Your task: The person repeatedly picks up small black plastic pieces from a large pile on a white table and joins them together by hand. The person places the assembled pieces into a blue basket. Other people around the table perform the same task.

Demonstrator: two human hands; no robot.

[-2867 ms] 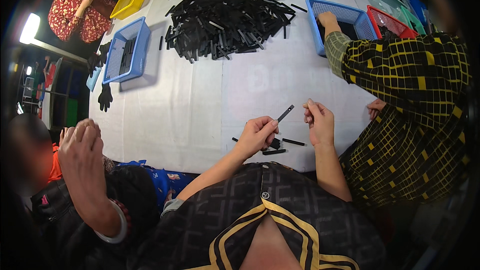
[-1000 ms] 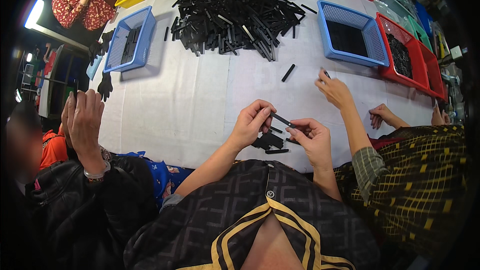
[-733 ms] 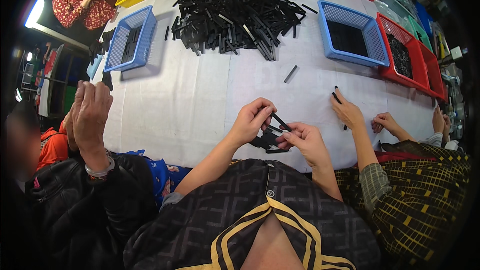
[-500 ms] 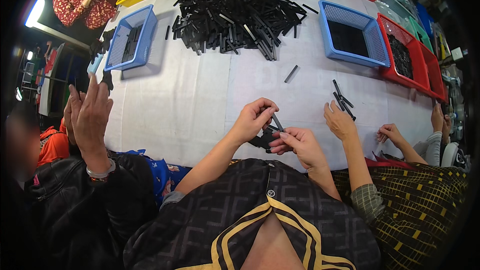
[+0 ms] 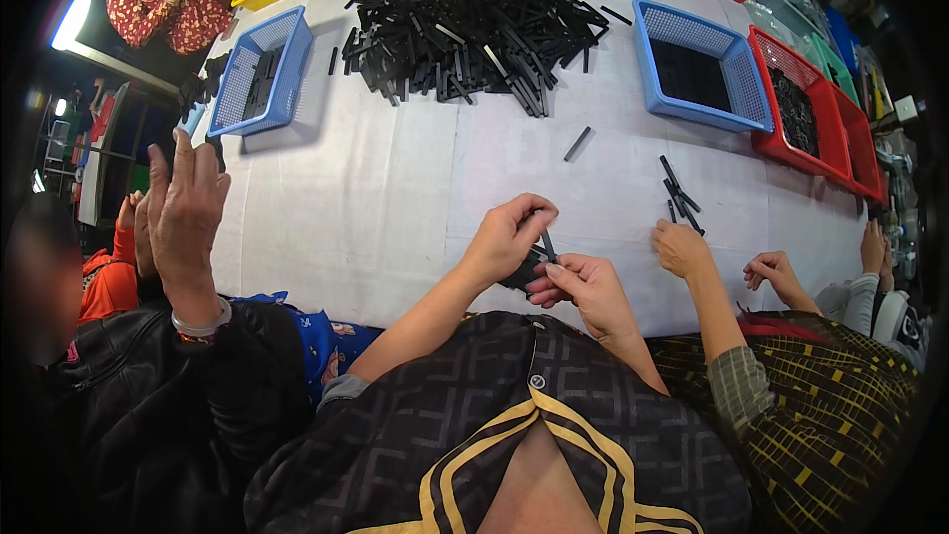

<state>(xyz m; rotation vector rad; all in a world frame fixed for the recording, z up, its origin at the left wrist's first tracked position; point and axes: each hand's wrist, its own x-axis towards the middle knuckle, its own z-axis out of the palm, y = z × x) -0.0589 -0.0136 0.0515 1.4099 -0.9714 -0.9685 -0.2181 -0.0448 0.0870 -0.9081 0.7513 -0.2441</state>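
The left hand point(image 5: 509, 239) and right hand point(image 5: 590, 295) pinched opposite ends of a black strip point(image 5: 549, 243) above dark pieces point(image 5: 518, 281) too hidden to count, apparently a two-handed handling step, where freeing either hand called for steady support from the other.

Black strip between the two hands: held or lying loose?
Held: the left hand pinches the far end of the black strip, the right hand its near end.
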